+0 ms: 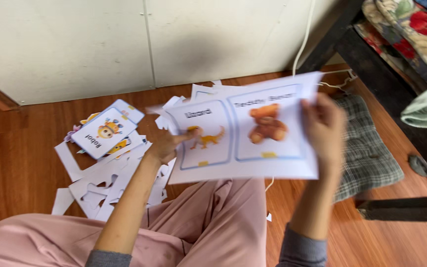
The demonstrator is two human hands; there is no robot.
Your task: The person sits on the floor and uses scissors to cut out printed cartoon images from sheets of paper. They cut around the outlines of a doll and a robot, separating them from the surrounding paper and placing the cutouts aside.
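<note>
1. Up above the lap, both hands hold a white picture sheet [245, 131] showing a lizard and a teddy bear.
2. Left hand [166, 146]: grip pinched shut on the sheet's left edge.
3. Right hand [324, 128]: grip closed over its right edge.
4. Cut cards [106, 131] and paper scraps [100, 185] lie on the wooden floor [21, 153] beside the left forearm.

We look steeply down from head height at the reddish-brown wooden floor [21, 148], facing the white wall panel [75, 44] beyond it, close above our pink-trousered lap [213, 227]; it's our only view.
</note>
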